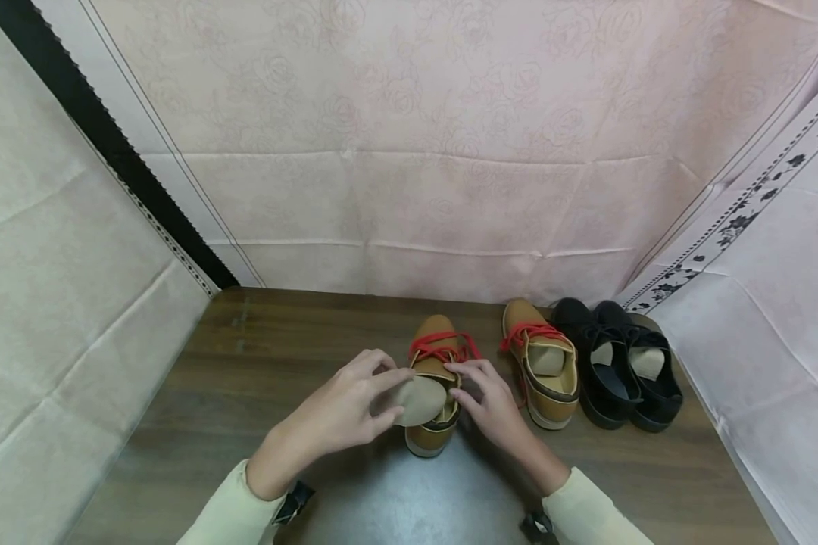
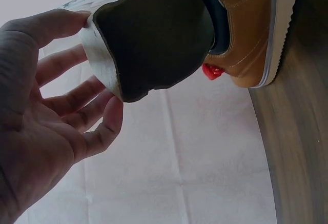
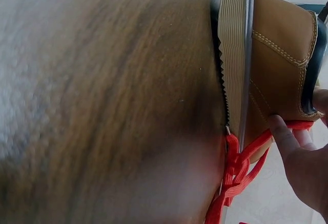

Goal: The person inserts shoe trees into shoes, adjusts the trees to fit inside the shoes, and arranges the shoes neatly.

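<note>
My left hand (image 1: 344, 401) pinches a pale rounded insert (image 1: 421, 401) by its edges, above the opening of a brown shoe (image 1: 424, 439) with red laces. In the left wrist view the underside of the insert (image 2: 159, 37) looks dark, and its far end is close to the shoe's collar. On the shoe's other side, my right hand (image 1: 494, 405) grips the collar near the laces. The right wrist view has the right hand's fingers (image 3: 284, 137) against the shoe's side by the red laces (image 3: 238, 167). The inside of the shoe is partly hidden.
To the right stands a matching brown shoe (image 1: 552, 409), a pale piece inside it. Beyond it are two black shoes (image 1: 607, 412), also with pale pieces inside. All rest on a wooden surface (image 1: 245, 409), bordered by patterned pale cloth (image 1: 409, 204) behind and at the sides.
</note>
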Motion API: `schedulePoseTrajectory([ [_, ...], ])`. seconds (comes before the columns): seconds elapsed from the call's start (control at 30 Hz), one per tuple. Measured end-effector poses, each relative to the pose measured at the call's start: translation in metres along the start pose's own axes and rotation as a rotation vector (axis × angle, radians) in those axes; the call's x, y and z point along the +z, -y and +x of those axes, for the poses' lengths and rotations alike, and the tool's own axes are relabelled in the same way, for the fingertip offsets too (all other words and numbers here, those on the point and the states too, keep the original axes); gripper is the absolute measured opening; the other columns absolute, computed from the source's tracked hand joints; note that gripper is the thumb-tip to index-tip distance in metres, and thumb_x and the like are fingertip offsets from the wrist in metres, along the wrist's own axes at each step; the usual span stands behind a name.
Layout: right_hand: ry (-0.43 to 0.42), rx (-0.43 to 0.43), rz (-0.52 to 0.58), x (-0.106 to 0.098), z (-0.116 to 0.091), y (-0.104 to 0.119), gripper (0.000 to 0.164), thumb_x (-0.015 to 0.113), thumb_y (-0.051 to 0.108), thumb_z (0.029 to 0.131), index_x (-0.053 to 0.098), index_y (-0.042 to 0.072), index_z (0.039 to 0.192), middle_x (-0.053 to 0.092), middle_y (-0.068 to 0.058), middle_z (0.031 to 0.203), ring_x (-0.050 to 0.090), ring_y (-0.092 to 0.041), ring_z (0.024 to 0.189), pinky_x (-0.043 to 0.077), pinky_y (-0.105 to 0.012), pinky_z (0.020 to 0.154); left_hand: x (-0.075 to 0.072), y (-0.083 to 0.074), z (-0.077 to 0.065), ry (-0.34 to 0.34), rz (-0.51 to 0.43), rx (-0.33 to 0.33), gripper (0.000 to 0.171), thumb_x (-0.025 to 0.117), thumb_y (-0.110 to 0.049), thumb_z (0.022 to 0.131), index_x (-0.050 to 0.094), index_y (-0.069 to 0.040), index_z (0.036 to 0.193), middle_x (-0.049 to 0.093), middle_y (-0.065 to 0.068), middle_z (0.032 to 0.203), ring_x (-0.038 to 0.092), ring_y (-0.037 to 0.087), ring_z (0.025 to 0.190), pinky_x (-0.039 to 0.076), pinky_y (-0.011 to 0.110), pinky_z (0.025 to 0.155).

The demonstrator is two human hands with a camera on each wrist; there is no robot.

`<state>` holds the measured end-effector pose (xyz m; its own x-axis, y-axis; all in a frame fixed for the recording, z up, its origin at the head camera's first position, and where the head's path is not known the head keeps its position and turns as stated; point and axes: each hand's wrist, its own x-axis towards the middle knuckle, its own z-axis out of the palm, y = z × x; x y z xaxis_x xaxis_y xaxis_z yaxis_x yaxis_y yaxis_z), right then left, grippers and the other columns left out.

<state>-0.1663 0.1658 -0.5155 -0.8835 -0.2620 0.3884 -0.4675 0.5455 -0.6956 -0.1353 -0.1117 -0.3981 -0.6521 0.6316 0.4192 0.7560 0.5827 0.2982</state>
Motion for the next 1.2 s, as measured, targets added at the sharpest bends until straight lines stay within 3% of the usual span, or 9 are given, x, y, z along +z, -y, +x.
schedulePoseTrajectory([
  [0.27,0.031,0.044,0.016,-0.002,0.002,0.001,0.042,0.078,0.013,0.093,0.07,0.025,0.131,0.061,-0.001,0.124,0.064,-0.018,0.114,0.058,-0.041,0.092,0.006,-0.003,0.003,0.006,0.002,-0.011,0.046,0.086,-0.026,0.084,0.073,-0.01,0.126,0.061,0.001,0.106,0.055,0.011,0.091,0.052,0.021,0.072],
  [0.57,0.023,0.037,0.035,-0.002,0.003,0.0,0.041,0.077,0.011,0.093,0.071,0.024,0.131,0.062,-0.001,0.123,0.065,-0.018,0.112,0.058,-0.038,0.091,0.018,-0.006,0.008,0.013,0.01,-0.019,0.048,0.089,-0.03,0.082,0.072,-0.01,0.122,0.058,0.001,0.105,0.053,0.011,0.09,0.049,0.02,0.071],
  [0.77,0.033,0.059,0.05,-0.002,0.005,-0.001,0.04,0.076,0.011,0.094,0.07,0.025,0.131,0.062,-0.001,0.123,0.065,-0.018,0.113,0.059,-0.037,0.092,0.026,-0.003,0.009,0.023,-0.061,-0.033,0.049,0.091,-0.032,0.08,0.07,-0.011,0.118,0.057,0.001,0.108,0.056,0.012,0.092,0.051,0.02,0.072],
  [0.9,0.037,0.065,0.045,-0.003,0.005,0.0,0.04,0.076,0.011,0.094,0.07,0.026,0.131,0.062,-0.001,0.123,0.066,-0.018,0.113,0.058,-0.039,0.093,0.025,0.0,0.01,0.037,-0.094,-0.022,0.049,0.09,-0.034,0.079,0.07,-0.012,0.118,0.062,-0.001,0.115,0.06,0.013,0.101,0.056,0.024,0.08],
  [1.2,0.043,0.094,0.055,-0.004,0.001,0.001,0.039,0.076,0.011,0.094,0.07,0.027,0.13,0.062,-0.001,0.123,0.065,-0.019,0.112,0.058,-0.044,0.094,0.017,0.003,0.011,0.138,-0.23,-0.048,0.046,0.085,-0.021,0.084,0.072,-0.01,0.127,0.069,0.0,0.119,0.062,0.014,0.109,0.056,0.028,0.09],
])
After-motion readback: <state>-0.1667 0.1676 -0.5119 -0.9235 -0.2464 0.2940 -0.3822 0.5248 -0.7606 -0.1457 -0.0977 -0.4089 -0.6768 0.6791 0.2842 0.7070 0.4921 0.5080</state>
